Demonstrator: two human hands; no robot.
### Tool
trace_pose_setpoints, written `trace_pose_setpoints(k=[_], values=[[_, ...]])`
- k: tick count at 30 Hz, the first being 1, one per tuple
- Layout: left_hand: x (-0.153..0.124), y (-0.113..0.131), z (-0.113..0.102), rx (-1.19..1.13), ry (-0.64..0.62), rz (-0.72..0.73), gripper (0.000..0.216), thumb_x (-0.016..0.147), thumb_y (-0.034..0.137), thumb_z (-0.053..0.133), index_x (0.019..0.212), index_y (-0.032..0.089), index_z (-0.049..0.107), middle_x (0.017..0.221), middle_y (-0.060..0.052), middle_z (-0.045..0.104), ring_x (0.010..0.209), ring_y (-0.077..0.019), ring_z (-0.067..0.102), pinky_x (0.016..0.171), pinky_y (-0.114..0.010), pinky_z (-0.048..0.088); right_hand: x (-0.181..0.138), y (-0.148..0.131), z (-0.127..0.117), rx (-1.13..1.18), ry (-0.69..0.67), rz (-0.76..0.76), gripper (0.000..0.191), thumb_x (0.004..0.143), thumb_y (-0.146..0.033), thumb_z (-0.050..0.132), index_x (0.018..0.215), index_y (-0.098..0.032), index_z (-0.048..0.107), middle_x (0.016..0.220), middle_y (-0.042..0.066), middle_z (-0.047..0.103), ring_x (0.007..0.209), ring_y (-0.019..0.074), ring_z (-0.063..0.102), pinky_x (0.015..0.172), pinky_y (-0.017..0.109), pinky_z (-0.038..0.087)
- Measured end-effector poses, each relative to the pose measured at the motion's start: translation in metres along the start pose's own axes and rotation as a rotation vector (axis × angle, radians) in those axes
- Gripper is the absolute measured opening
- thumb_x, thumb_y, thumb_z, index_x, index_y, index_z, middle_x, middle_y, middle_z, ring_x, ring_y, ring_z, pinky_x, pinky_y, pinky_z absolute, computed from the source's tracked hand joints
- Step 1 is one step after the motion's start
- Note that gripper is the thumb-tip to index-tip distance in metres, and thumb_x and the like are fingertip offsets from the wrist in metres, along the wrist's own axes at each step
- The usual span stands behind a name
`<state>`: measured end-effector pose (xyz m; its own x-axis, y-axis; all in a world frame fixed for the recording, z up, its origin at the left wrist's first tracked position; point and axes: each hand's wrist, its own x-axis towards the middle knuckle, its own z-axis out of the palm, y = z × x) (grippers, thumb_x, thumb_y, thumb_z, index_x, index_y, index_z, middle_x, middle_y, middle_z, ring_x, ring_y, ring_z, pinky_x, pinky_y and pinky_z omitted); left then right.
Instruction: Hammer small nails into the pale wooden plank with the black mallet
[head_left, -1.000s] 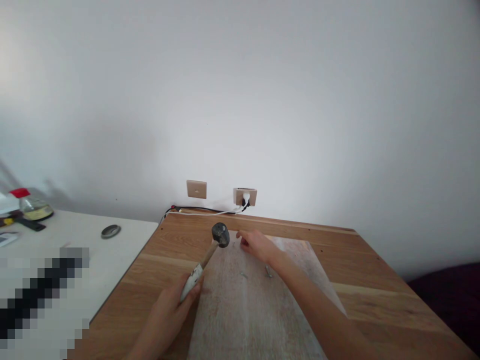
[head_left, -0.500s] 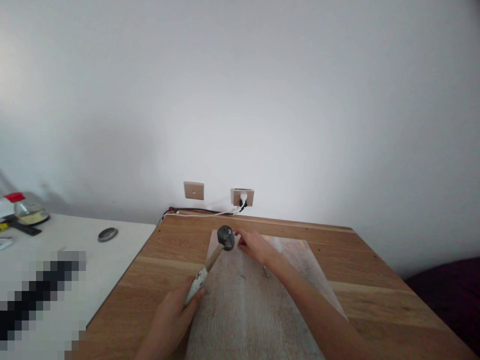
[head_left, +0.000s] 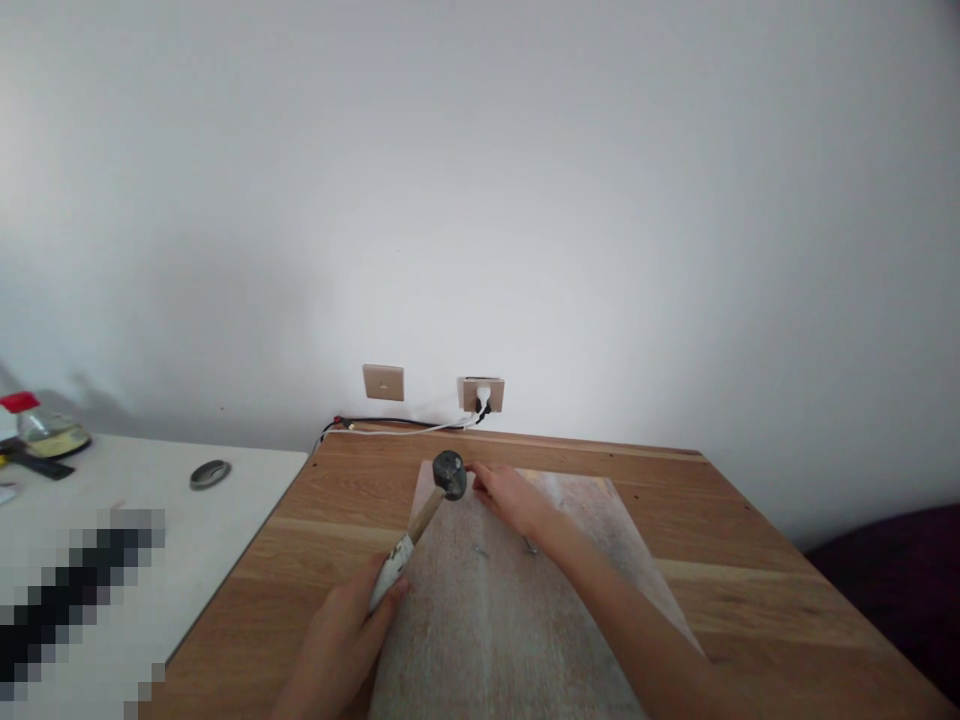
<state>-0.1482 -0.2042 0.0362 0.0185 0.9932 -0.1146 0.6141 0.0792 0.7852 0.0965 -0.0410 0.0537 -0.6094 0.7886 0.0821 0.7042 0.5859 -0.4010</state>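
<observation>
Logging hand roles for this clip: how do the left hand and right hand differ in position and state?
The left hand grips the mallet; whether the right hand holds anything cannot be made out. The left hand is nearer the wearer, by the left edge of the board, while the right hand is farther out, over the board's far end. Both are bare, with fingers curled.

Homelike room, white wall (head_left: 480,200), beige power socket (head_left: 496,394), wooden table (head_left: 757,590)
</observation>
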Motion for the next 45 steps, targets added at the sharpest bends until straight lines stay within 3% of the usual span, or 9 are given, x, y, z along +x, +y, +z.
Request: trace_pose_setpoints(k=[5,10,17,21,24,27,32,39,45], values=[[0.001,0.007,0.000,0.021,-0.006,0.000,0.037,0.097,0.043,0.042,0.119,0.025,0.066,0.113,-0.007,0.076,0.110,-0.0268,0.069,0.092,-0.030,0.050,0.001,0.000,0.003,-0.002,0.026,0.042,0.042,0.090,-0.009,0.057,0.132,-0.015,0.058,0.108,0.013,0.074,0.105,0.0254,0.068,0.089,0.031,0.047],[0.009,0.021,0.005,0.094,-0.036,-0.026,0.041,0.097,0.041,0.040,0.125,0.022,0.063,0.109,-0.009,0.077,0.108,-0.0286,0.070,0.089,-0.032,0.050,-0.013,0.026,-0.013,0.011,0.076,0.098,0.048,0.087,-0.013,0.064,0.134,-0.016,0.056,0.128,0.015,0.066,0.098,0.0203,0.069,0.085,0.030,0.050],[0.021,0.023,0.017,0.273,-0.072,-0.012,0.045,0.099,0.044,0.034,0.131,0.022,0.057,0.108,-0.012,0.076,0.106,-0.0312,0.070,0.089,-0.037,0.049,-0.044,0.058,-0.039,-0.041,0.031,0.152,0.030,0.084,-0.003,0.056,0.106,-0.014,0.072,0.101,0.011,0.073,0.086,0.0186,0.068,0.081,0.029,0.050],[0.021,0.019,0.021,0.303,-0.037,-0.045,0.048,0.098,0.044,0.034,0.134,0.021,0.056,0.112,-0.014,0.075,0.109,-0.0318,0.069,0.090,-0.038,0.049,-0.042,0.054,-0.031,-0.072,-0.026,0.117,0.028,0.088,-0.007,0.060,0.113,-0.014,0.071,0.110,0.011,0.071,0.090,0.0172,0.068,0.084,0.030,0.052],[0.019,0.014,0.020,0.209,-0.021,-0.030,0.046,0.097,0.047,0.039,0.130,0.022,0.060,0.112,-0.012,0.076,0.109,-0.0304,0.069,0.090,-0.035,0.050,-0.033,0.051,-0.026,-0.115,-0.076,0.104,0.018,0.096,-0.023,0.062,0.112,-0.015,0.068,0.113,0.007,0.069,0.097,0.0191,0.067,0.089,0.039,0.054],[0.017,0.012,0.018,0.066,0.003,-0.016,0.047,0.095,0.051,0.041,0.126,0.022,0.062,0.112,-0.010,0.076,0.110,-0.0297,0.069,0.089,-0.033,0.051,-0.025,0.048,-0.024,-0.158,-0.128,0.104,0.027,0.097,-0.036,0.063,0.116,-0.017,0.065,0.117,0.007,0.067,0.100,0.0206,0.067,0.088,0.043,0.057],[0.013,0.017,0.011,-0.066,0.062,0.006,0.051,0.093,0.056,0.041,0.121,0.020,0.063,0.104,-0.010,0.077,0.107,-0.0311,0.070,0.090,-0.036,0.053,-0.017,0.038,-0.023,-0.217,-0.183,0.097,0.030,0.097,-0.036,0.063,0.120,-0.017,0.063,0.119,0.007,0.067,0.100,0.0209,0.067,0.086,0.042,0.058],[0.011,0.009,0.007,-0.093,0.129,-0.014,0.049,0.093,0.055,0.043,0.121,0.021,0.064,0.115,-0.009,0.075,0.112,-0.0298,0.069,0.094,-0.037,0.053,-0.012,0.024,-0.020,-0.326,-0.201,0.074,0.029,0.097,-0.035,0.063,0.120,-0.017,0.064,0.119,0.008,0.067,0.101,0.0212,0.067,0.088,0.043,0.057],[0.009,0.004,0.009,-0.085,0.087,-0.018,0.048,0.094,0.054,0.041,0.120,0.021,0.064,0.112,-0.010,0.076,0.107,-0.0296,0.070,0.092,-0.036,0.054,-0.008,0.014,-0.022,-0.369,-0.181,0.023,0.025,0.097,-0.033,0.063,0.116,-0.016,0.065,0.117,0.007,0.068,0.103,0.0216,0.067,0.091,0.044,0.056]])
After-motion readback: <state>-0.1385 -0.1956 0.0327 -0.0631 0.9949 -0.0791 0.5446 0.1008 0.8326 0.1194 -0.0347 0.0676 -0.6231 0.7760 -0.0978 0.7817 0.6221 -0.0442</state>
